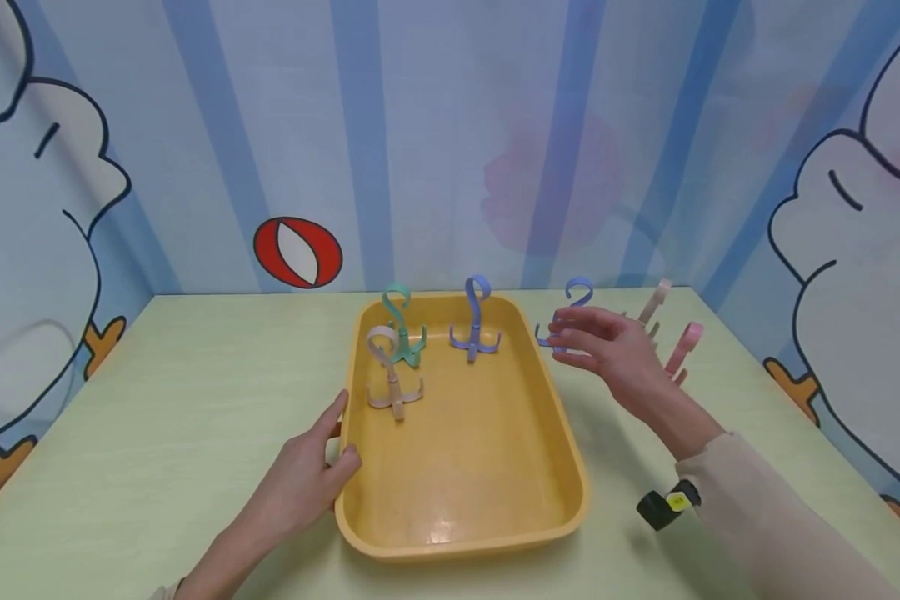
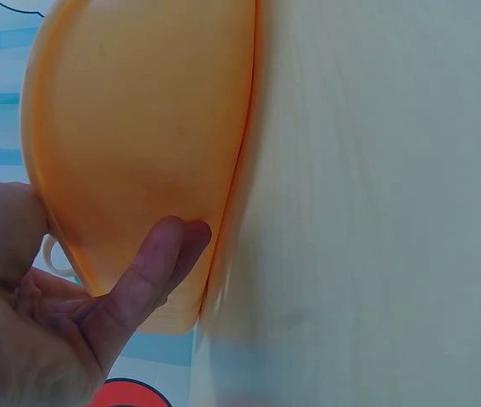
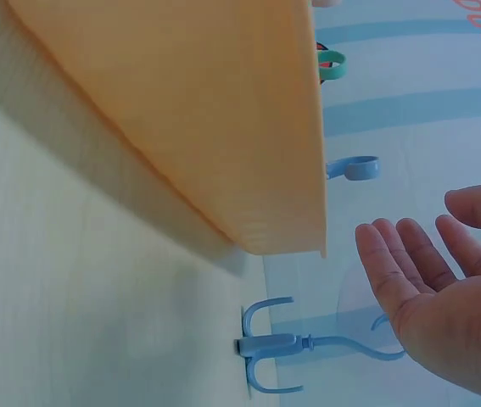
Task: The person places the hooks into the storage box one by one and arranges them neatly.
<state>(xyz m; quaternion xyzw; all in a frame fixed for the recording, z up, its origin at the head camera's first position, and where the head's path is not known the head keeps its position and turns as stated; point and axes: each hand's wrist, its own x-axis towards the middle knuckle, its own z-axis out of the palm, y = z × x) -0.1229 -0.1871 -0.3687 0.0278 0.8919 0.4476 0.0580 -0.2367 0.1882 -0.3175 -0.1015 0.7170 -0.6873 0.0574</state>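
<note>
My left hand [image 1: 300, 479] grips the left rim of a yellow tray [image 1: 495, 467], thumb at the rim and fingers against the outer wall [image 2: 147, 144]. Inside the tray are a green multi-prong hanging hook [image 1: 411, 350], a beige one [image 1: 394, 392] and a blue one [image 1: 474, 333]. My right hand [image 1: 615, 354] hovers right of the tray, holding nothing. Close to its fingertips stands another blue hook [image 1: 580, 287], partly hidden by the hand in the head view; the right wrist view shows this blue hook [image 3: 274, 343] apart from the hand.
Beyond the right hand stand a pale hook [image 1: 654, 302] and a pink hook [image 1: 684, 348], both partly covered. A printed backdrop [image 1: 450, 150] rises behind the light table [image 1: 217, 400]. A black wrist device [image 1: 663, 507] sits by the right sleeve.
</note>
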